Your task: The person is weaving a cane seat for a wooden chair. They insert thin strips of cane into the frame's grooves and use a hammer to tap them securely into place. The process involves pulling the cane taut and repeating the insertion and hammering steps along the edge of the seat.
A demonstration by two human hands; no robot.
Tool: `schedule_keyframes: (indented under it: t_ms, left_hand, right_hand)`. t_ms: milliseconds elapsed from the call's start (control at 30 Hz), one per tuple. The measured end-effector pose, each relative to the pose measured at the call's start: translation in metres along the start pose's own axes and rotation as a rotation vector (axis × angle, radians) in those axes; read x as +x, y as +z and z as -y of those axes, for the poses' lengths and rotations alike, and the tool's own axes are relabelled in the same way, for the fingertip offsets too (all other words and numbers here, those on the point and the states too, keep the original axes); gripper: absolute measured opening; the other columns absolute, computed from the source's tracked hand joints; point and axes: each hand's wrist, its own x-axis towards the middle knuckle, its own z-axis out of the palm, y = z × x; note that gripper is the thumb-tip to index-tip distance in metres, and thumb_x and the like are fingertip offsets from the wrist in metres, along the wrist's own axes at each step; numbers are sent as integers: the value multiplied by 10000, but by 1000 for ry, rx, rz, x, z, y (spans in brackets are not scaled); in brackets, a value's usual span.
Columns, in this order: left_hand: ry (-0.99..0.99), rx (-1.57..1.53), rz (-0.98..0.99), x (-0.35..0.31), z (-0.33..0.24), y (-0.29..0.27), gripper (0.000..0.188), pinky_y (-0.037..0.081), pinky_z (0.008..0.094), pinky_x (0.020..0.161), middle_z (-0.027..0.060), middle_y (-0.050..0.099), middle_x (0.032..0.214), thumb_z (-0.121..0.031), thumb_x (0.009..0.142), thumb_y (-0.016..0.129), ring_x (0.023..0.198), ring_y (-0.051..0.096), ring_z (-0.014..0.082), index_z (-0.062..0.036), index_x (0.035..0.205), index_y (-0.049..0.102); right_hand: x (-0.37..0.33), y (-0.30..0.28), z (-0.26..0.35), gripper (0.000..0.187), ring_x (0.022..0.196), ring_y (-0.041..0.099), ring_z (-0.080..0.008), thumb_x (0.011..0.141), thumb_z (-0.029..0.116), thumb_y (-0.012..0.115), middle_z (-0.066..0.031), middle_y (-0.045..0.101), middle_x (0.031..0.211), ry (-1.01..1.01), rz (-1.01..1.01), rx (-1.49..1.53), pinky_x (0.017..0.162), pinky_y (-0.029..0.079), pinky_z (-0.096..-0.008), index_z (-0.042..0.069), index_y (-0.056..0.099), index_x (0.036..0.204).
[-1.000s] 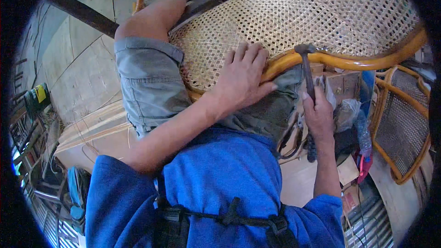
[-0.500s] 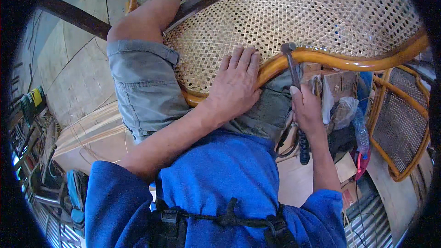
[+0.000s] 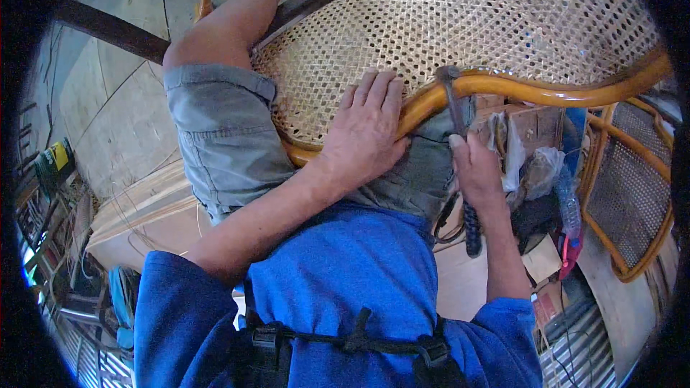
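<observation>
Across my lap lies a piece of woven cane webbing (image 3: 460,21) edged by a curved, glossy orange-brown rattan frame (image 3: 560,93). My left hand (image 3: 365,126) rests flat on it, fingers stretched over the webbing and thumb at the near side of the frame. In my right hand (image 3: 478,172) is a hammer (image 3: 455,104), gripped by its dark handle, whose lower end sticks out below the fist. The hammer's head is at the frame's inner edge, where the webbing meets the rail. Whether it touches there I cannot tell.
Another cane panel with a rattan frame (image 3: 629,179) leans at the right. Near it are clear plastic bags (image 3: 543,171) and a plastic bottle (image 3: 568,205). Stacked boards (image 3: 136,208) lie at my left, below a dark beam (image 3: 111,29).
My hands and the hammer keep nearly the same pose on the frame. The whole view has shifted slightly.
</observation>
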Motion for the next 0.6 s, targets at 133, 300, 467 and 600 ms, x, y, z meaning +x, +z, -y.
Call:
schedule_keyframes:
  t_ms: [133, 300, 467, 600]
  left_hand:
    - [21, -13, -22, -2, 2, 2, 798, 272, 459, 1025, 180, 329, 1321, -274, 650, 715, 1237, 309, 348, 16, 1272, 309]
    - [7, -6, 2, 1, 0, 1, 817, 266, 441, 1030, 191, 338, 1306, -280, 645, 722, 1232, 314, 352, 31, 1273, 303]
    - [-2, -20, -32, -2, 1, 1, 834, 271, 443, 1026, 196, 335, 1309, -299, 642, 728, 1229, 316, 356, 30, 1277, 300]
    - [-14, -16, -31, -2, 2, 0, 835, 274, 443, 1024, 200, 329, 1317, -321, 651, 724, 1234, 311, 358, 29, 1280, 301]
  right_hand:
    - [-3, 1, -2, 344, 566, 457, -226, 923, 359, 414, -96, 467, 620, -37, 14, 51, 508, 382, -334, 30, 461, 833]
    - [1, 5, -8, 353, 520, 453, -180, 925, 364, 410, -79, 453, 599, -19, 11, -48, 489, 381, -311, 31, 457, 819]
    - [-7, 8, -1, 340, 575, 504, -340, 920, 318, 427, -199, 488, 633, -42, -51, 98, 577, 409, -415, -2, 453, 811]
    - [-6, 4, -7, 333, 582, 507, -326, 910, 315, 453, -183, 505, 646, 60, 36, 105, 578, 412, -406, -3, 457, 813]
